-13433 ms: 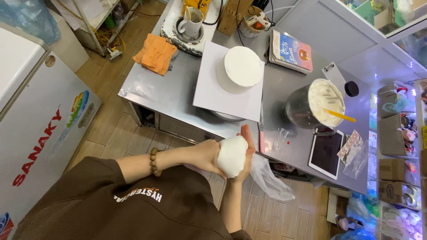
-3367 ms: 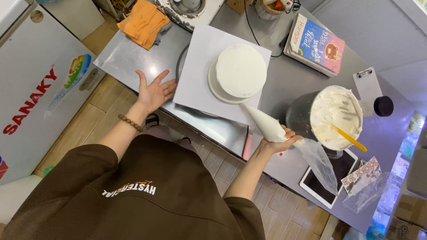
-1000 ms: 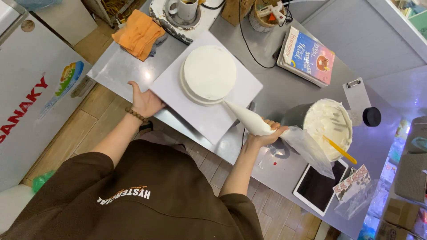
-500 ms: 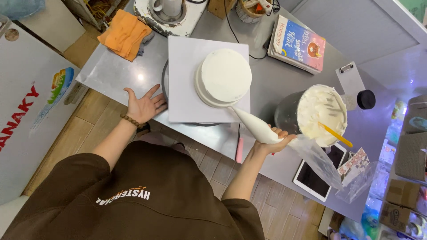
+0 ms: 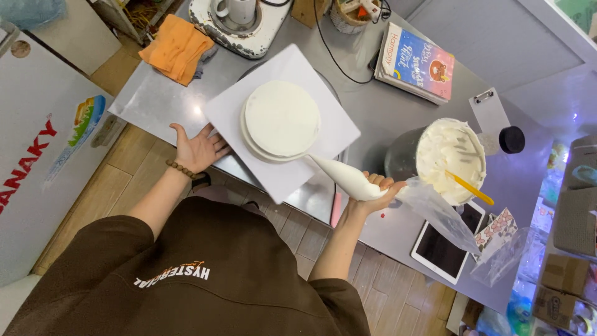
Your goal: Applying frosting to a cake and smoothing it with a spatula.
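Piping bag [image 5: 348, 179] full of white cream sits clasped in the right hand [image 5: 375, 191], its tip touching the near edge of the round white cake [image 5: 282, 119]. Left of the cake, the left hand [image 5: 198, 148] lies flat with fingers spread, gripping nothing, against the corner of the square white board [image 5: 311, 162] under the cake. Right of the cake stands a bowl [image 5: 449, 159] of cream. Beyond the cake lie an orange cloth [image 5: 176, 47] and a book [image 5: 415, 62].
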